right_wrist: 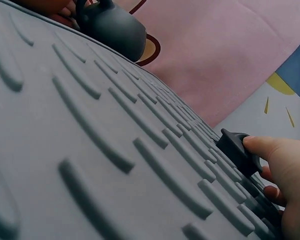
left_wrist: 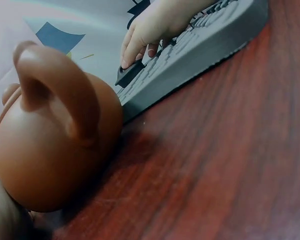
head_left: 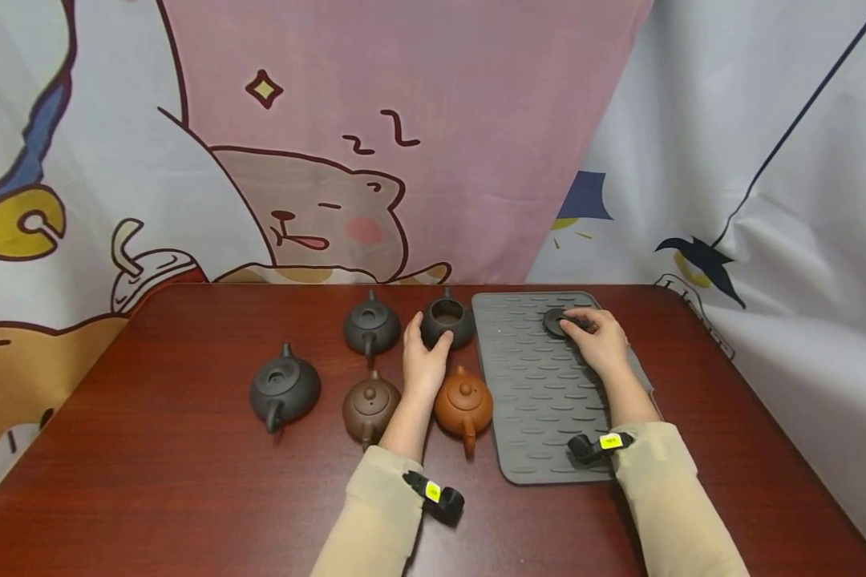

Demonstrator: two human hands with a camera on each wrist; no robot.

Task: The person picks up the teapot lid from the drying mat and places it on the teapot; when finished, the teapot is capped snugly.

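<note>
My left hand [head_left: 424,365] curls its fingers and thumb round the left and near sides of a lidless dark grey teapot [head_left: 458,332], which shows its open mouth in the head view. On the right, my right hand [head_left: 602,340] pinches a small dark teapot lid [head_left: 554,323] over the far part of a grey ridged mat [head_left: 541,433]. The right wrist view shows this lid [right_wrist: 235,152] between thumb and fingers, close to the ridges. Whether it touches the mat, I cannot tell. Beside my left wrist sits an orange-brown clay teapot [head_left: 464,403], its handle large in the left wrist view.
A dark brown teapot [head_left: 370,406] stands left of my left forearm. Behind it is a lidded dark grey teapot [head_left: 371,327], and another dark grey teapot [head_left: 285,389] stands farther left. All are on a reddish wooden table [head_left: 188,481], with a printed curtain [head_left: 476,144] behind.
</note>
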